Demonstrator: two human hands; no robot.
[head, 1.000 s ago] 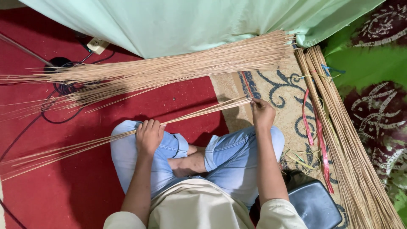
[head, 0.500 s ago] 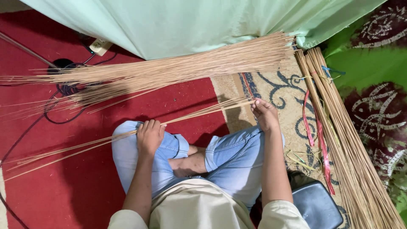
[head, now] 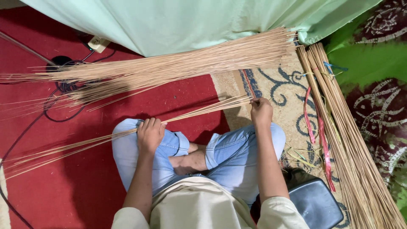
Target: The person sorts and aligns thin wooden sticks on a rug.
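Person sits cross-legged on red carpet (head: pixel 178 91), blue jeans (head: pixel 237 154) nearest camera. Dark cushion (head: pixel 316 201) beside right elbow. Left hand (head: pixel 149 135) closed around thin bunch of sticks (head: pixel 127 133) above left knee. Right hand (head: pixel 261 112) pinches same bunch at thick end, above right knee. Bunch fans out leftward across carpet. Beyond bunch, big stick pile (head: pixel 178 68) lies on carpet, tips spreading left. Long stick bundle (head: pixel 343 140) runs along carpet's right side. Pale green cloth (head: pixel 190 21) farthest.

Red carpet (head: pixel 178 93), patterned rug (head: pixel 288 85), pale green cloth (head: pixel 190 21).
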